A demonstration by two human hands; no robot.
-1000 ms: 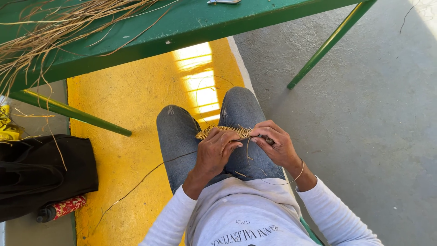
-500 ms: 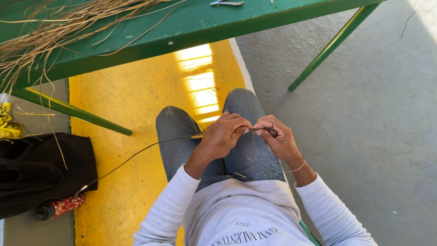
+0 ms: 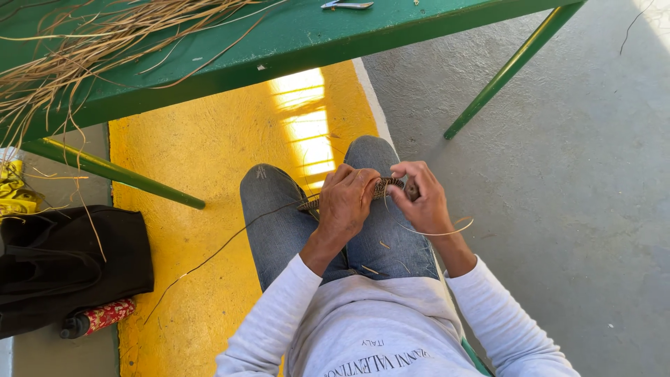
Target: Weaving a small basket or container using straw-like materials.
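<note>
Head camera, looking straight down, shows a seated person in blue jeans and a pale grey sweatshirt working a narrow woven braid (image 3: 380,188) of dry straw-coloured fibre over the lap, just above the knees. That braid is flat, tightly plaited and ribbed, and runs between both hands. Left hand (image 3: 347,204) is curled knuckles-up with fingers closed around the braid's left part, while the right hand (image 3: 421,202) pinches its right end between thumb and bent fingers, wrist angled inward. One long thin strand (image 3: 230,244) trails from the braid down and left across the yellow-painted floor strip (image 3: 202,167), and a short curved strand (image 3: 440,231) loops beneath the right wrist. Above the knees stands a green metal table (image 3: 349,35) with slanted tubular legs; a loose bundle of dried reeds (image 3: 105,42) spills over its left edge, and small metal scissors (image 3: 347,5) lie near its far rim. On the left lies a black fabric bag (image 3: 63,269), with a red patterned bottle (image 3: 98,318) just beside it. Smooth grey concrete (image 3: 558,209) fills the right side.
</note>
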